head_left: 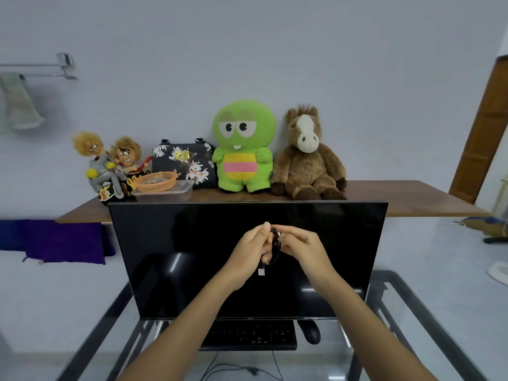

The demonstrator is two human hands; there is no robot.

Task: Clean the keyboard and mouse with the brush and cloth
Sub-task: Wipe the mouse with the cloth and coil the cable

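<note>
Both my hands are raised in front of the dark monitor (192, 257). My left hand (250, 254) grips a coiled black cable (275, 250), and a white USB plug (261, 271) hangs below its fingers. My right hand (298, 247) pinches the top of the same coil. A black keyboard (255, 335) lies on the glass desk (412, 312) under the monitor's lower edge, partly hidden by my left forearm. Just right of the keyboard sits a black mouse (310, 331). No brush or cloth shows on the desk.
Behind the monitor a wooden shelf (412, 196) carries plush toys (243, 149), a floral bag (182, 160) and an orange basket (156, 181) in a clear tub. Cables (242, 368) lie on the floor under the desk. A towel (16, 103) hangs at far left.
</note>
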